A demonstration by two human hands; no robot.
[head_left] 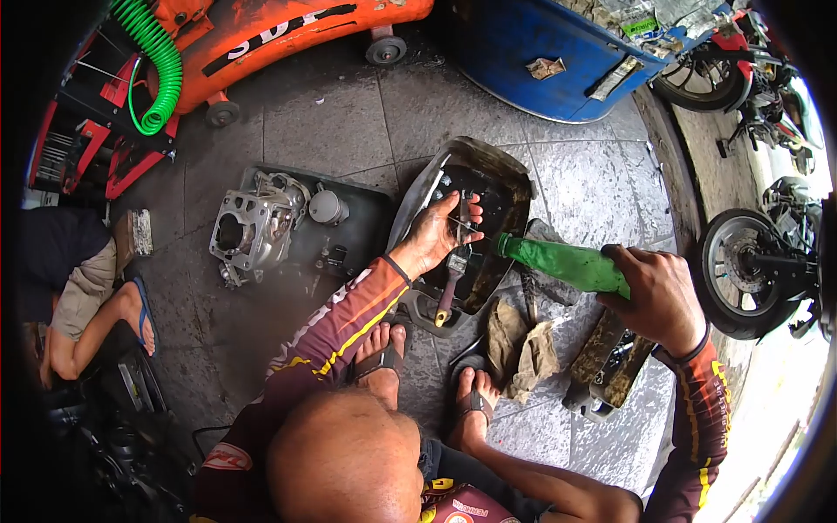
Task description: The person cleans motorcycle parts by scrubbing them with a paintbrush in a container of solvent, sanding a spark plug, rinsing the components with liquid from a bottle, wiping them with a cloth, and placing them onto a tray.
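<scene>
Right hand (658, 292): gripping green bottle (565, 263). Left hand (433, 235), just beside bottle's mouth: holding dark part (466, 209), basin (418, 187) beneath. Could splash past basin if tipped too fast.

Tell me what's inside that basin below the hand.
A brush shows inside the basin, its handle toward the near end. The left hand, the dark part it holds and the green bottle cover patches of the interior; whatever lies behind them is hidden.
</scene>
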